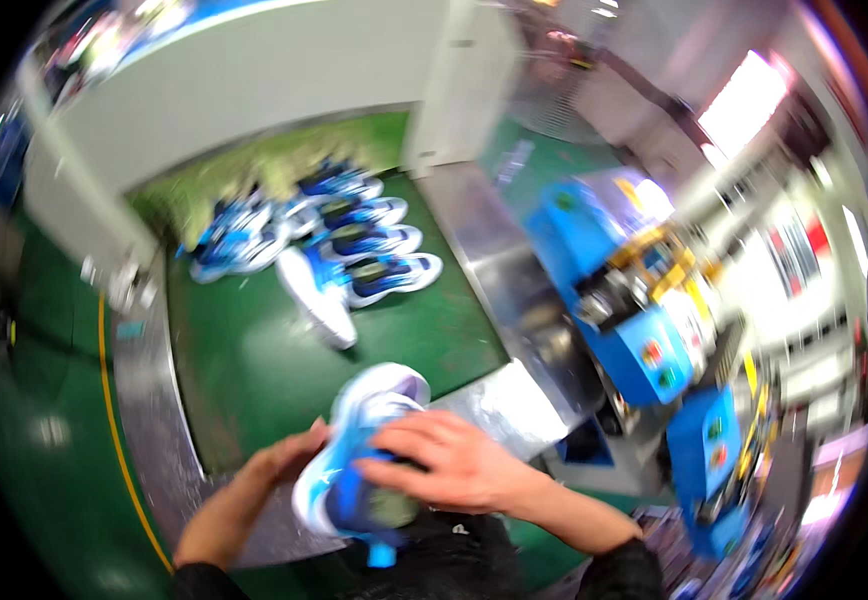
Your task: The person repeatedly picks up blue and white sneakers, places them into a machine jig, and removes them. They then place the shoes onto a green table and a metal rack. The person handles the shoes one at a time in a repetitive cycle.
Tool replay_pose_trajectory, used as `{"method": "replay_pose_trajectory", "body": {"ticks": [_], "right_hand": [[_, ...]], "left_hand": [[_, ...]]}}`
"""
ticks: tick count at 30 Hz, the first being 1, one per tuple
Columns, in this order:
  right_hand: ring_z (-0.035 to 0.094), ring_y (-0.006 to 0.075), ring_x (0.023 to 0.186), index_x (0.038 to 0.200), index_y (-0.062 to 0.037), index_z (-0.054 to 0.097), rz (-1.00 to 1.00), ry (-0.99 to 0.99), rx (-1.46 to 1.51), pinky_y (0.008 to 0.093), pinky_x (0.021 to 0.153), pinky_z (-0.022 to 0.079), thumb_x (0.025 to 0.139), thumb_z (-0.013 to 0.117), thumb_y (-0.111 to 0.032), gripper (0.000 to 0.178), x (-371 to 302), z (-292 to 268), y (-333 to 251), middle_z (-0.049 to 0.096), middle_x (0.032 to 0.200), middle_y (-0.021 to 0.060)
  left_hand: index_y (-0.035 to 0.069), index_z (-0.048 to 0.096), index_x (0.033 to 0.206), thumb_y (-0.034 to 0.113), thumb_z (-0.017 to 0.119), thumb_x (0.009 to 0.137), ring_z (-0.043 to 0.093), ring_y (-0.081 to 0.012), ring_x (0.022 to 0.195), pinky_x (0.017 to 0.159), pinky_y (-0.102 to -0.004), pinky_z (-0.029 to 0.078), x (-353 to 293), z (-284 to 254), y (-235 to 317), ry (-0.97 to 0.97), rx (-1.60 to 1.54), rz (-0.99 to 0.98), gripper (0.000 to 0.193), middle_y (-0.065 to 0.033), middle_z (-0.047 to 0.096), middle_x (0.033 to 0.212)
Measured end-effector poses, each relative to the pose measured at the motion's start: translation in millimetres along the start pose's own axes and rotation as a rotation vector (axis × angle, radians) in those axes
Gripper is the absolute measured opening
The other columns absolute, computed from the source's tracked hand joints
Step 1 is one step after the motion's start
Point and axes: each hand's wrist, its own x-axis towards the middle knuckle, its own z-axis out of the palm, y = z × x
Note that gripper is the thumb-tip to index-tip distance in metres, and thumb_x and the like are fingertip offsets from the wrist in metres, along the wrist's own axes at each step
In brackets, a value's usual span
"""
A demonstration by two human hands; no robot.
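Note:
A blue and white sneaker with a thick white sole is between my hands, close to my body at the near edge of the green surface. My left hand holds it from the left, with most of its fingers hidden by the shoe. My right hand lies over the upper near the dark opening, its fingers bent around the shoe. Motion blurs the picture somewhat. Farther off, one sneaker lies on its side, its pale sole showing, beside a group of similar sneakers.
The green conveyor-like surface has a metal border and passes beneath a white housing. On the right stand blue machines with coloured buttons. A pale sheet lies at the near right corner. A yellow floor line runs along the left.

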Motion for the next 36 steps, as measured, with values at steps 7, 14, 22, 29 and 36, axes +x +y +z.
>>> {"method": "replay_pose_trajectory", "body": {"ticks": [7,14,22,29,36], "right_hand": [[0.03,0.0264,0.14,0.151,-0.0024,0.012,0.625,0.623,1.162,0.0396,0.11,0.033,0.083,0.077,-0.026,0.097,-161.4,46.2,-85.9,0.025,0.154,0.0158],[0.05,0.0158,0.117,0.145,-0.0016,0.033,1.008,1.05,1.148,0.0321,0.102,0.04,0.087,0.071,-0.014,0.07,-324.2,16.5,-78.5,0.052,0.13,0.0077],[0.053,0.0271,0.111,0.132,0.0045,0.048,1.279,1.231,0.892,0.039,0.098,0.041,0.083,0.069,-0.021,0.059,-383.2,-95.6,-42.0,0.056,0.123,0.0172],[0.052,0.0124,0.076,0.132,0.0026,0.051,1.337,1.242,1.001,0.0297,0.069,0.046,0.076,0.075,-0.017,0.064,-352.1,-143.2,31.5,0.057,0.086,0.0007],[0.04,0.0055,0.059,0.132,0.0002,0.051,1.564,1.34,0.874,0.0237,0.053,0.036,0.084,0.069,-0.014,0.054,-337.4,-176.2,100.2,0.047,0.07,-0.0066]], "left_hand": [[-0.002,0.035,0.142,0.027,0.072,0.066,0.06,-0.033,0.112,0.101,-0.0462,0.047,44.5,163.9,-54.4,-0.087,0.232,0.526,0.089,-0.018,0.056,0.129],[0.0,0.045,0.134,0.016,0.073,0.083,0.059,-0.019,0.106,0.095,-0.0335,0.046,180.2,255.7,-195.6,0.152,0.385,0.31,0.06,-0.0088,0.061,0.115],[-0.002,0.022,0.146,0.012,0.061,0.094,0.04,-0.0293,0.135,0.109,-0.0371,0.037,439.0,324.3,-65.8,0.009,1.062,0.754,0.067,-0.0207,0.038,0.146],[-0.013,0.03,0.137,0.038,0.059,0.091,0.051,-0.0405,0.122,0.099,-0.0412,0.043,739.1,386.1,25.9,0.034,1.962,0.542,0.075,-0.0369,0.047,0.13],[-0.007,0.055,0.118,0.03,0.066,0.088,0.058,-0.0227,0.099,0.088,-0.0352,0.045,784.0,373.8,83.6,-0.08,1.281,0.482,0.049,-0.0162,0.062,0.109]]}}
